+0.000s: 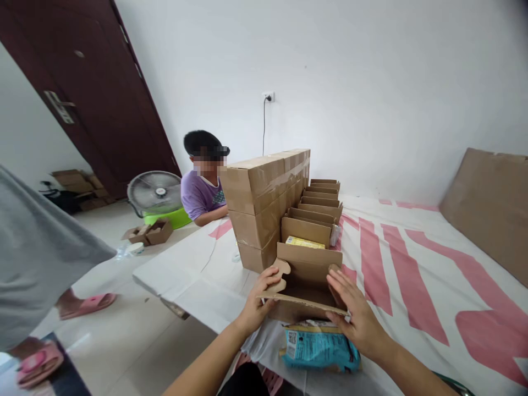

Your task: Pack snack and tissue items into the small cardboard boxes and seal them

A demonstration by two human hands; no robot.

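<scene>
Between my hands stands a small cardboard box (307,269), its top open toward me and its inside dark. My left hand (258,300) grips the box's left side, with the fingers over the side flap and the thumb at the front edge. On the opposite side, my right hand (357,311) has its fingers against the right wall and its thumb at the front corner. Just in front of the box lies a blue plastic packet (319,349) with a printed code. Behind it, a yellow pack (305,242) shows inside another open box (307,228).
A stack of taped cartons (264,209) rises at the left, beside a row of open boxes (322,198). A person (204,190) in purple sits behind the stack. Another person in grey (45,264) stands left, near a floor fan (154,192). A cardboard sheet (489,209) leans at right.
</scene>
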